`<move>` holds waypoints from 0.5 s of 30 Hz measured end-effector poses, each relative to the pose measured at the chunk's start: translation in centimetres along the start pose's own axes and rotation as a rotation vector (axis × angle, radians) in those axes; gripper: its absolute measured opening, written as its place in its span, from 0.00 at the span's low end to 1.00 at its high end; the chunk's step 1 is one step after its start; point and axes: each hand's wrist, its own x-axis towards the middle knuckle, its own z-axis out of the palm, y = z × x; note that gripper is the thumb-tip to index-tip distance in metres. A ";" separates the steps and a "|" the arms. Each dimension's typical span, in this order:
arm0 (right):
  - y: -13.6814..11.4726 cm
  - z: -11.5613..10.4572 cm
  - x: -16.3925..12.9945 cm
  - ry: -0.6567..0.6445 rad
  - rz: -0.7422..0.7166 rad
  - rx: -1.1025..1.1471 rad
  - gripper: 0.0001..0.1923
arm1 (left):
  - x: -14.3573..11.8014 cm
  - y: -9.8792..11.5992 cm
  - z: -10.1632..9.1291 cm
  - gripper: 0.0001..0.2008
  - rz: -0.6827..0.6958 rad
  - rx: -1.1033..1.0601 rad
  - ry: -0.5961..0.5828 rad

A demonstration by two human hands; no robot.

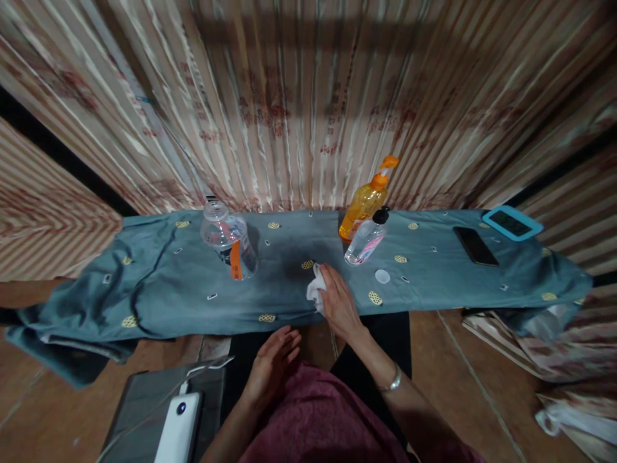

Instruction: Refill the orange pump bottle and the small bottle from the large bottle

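Note:
My right hand is closed on a crumpled white cloth or tissue, which rests on the teal cloth cover near its front edge. In front of my body my left hand hovers over my lap with loosely bent fingers and nothing in it. A clear wide bottle with an orange and black label stands uncapped at the left. Beyond my right hand are an orange pump bottle and a small clear bottle with a black cap. Near them lies a round white disc.
A dark phone and a blue-framed device lie at the right. Striped curtains hang behind the covered table. At lower left, a white power bank with a cable plugged in rests on a grey surface.

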 end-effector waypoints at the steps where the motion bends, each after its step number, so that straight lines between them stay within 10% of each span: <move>1: -0.1 0.6 0.7 -0.006 0.009 -0.003 0.35 | -0.2 0.4 0.3 0.16 0.041 0.023 -0.009; 10: -0.9 2.5 -0.4 -0.031 -0.010 -0.005 0.29 | -0.1 7.8 0.6 0.19 0.524 0.219 0.081; 15: 4.3 -0.5 -2.3 0.119 0.166 -0.092 0.29 | 0.3 12.0 1.6 0.35 0.906 0.272 0.242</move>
